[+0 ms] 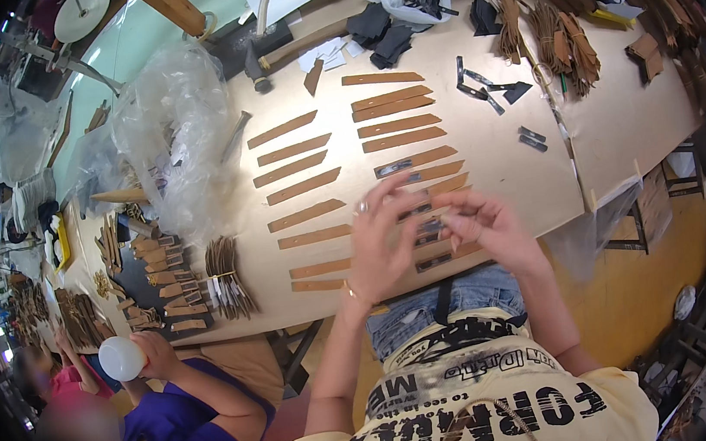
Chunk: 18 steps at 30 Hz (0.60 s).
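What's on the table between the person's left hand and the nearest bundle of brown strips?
In the head view, a few loose brown strips lie between the left hand and that bundle.

Bright tabletop [532, 187] — pale glare toward upper middle — edges bowed, corners black.

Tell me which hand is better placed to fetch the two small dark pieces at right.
Right, probably: the right hand is nearer the two small dark pieces; the left hand lies farther left.

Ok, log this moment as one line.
left hand: at right column of brown strips | right hand: beside left hand | grasp: unclear | beyond strips: hammer | right of strips: black pieces
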Available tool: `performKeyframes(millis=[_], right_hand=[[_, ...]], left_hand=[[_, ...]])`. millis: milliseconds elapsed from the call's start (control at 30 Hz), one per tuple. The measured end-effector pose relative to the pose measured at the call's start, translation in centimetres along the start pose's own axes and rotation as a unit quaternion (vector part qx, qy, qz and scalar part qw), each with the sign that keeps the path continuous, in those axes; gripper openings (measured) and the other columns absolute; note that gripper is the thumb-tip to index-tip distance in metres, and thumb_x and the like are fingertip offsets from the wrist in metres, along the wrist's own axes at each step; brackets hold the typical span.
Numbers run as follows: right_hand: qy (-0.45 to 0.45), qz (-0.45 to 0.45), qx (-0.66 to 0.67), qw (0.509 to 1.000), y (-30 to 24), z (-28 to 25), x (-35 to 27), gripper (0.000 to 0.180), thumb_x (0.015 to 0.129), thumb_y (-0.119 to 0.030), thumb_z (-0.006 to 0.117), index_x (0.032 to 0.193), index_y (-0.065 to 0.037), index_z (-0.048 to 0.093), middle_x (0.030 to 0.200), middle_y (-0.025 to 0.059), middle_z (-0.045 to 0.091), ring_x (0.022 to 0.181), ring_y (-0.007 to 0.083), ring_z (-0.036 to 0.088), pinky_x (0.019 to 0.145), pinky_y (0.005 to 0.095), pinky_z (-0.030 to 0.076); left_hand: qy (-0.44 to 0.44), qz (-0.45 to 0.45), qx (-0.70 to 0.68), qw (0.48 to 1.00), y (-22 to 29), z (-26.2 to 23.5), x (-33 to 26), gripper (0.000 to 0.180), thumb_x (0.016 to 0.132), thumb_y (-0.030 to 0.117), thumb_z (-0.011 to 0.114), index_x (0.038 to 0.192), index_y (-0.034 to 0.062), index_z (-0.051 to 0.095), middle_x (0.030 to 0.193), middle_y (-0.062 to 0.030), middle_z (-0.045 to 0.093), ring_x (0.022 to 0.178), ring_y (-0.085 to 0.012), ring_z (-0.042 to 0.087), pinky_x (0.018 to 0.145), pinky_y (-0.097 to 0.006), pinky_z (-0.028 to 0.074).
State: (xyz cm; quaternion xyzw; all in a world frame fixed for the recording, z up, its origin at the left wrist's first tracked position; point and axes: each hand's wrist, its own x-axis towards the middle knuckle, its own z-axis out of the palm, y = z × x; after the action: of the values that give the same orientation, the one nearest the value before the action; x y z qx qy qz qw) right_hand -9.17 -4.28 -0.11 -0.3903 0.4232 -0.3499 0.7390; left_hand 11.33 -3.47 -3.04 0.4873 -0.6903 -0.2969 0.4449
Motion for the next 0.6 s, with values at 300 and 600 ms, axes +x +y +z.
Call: performKeyframes(millis=[300, 600], right_hand=[[0.144, -0.056, -0.218, 0.964, -1.2, -1.5, 4.6, 0.015, 0.091, -0.004, 0.07, 0.103, 0.004, 0.072, 0.094, 0.0066, 0.071, 0.081, 0.0112, 0.068, 0.075, 0.024, 0.053], [0.078, -0.015, -0.197, 0.977, -1.0, 0.2, 8.2, 0.012, 0.089, -0.006, 0.072, 0.097, 0.003, 0.072, 0.093, 0.0029, 0.069, 0.086, 0.0095, 0.063, 0.079, 0.0249, 0.051]], left_hand=[[-0.06, -0.05, 0.376, 0.923, -6.8, 0.6, 3.3, 0.045, 0.097, 0.028, 0.057, 0.139, 0.0115, 0.054, 0.156, -0.0199, 0.032, 0.147, -0.0375, 0.024, 0.118, -0.052, 0.019], [0.065, -0.181, 0.027, 0.981, -4.5, -0.5, 3.2, 0.041, 0.097, 0.02, 0.061, 0.134, 0.002, 0.057, 0.135, -0.0178, 0.056, 0.123, -0.0279, 0.054, 0.107, -0.042, 0.037]])
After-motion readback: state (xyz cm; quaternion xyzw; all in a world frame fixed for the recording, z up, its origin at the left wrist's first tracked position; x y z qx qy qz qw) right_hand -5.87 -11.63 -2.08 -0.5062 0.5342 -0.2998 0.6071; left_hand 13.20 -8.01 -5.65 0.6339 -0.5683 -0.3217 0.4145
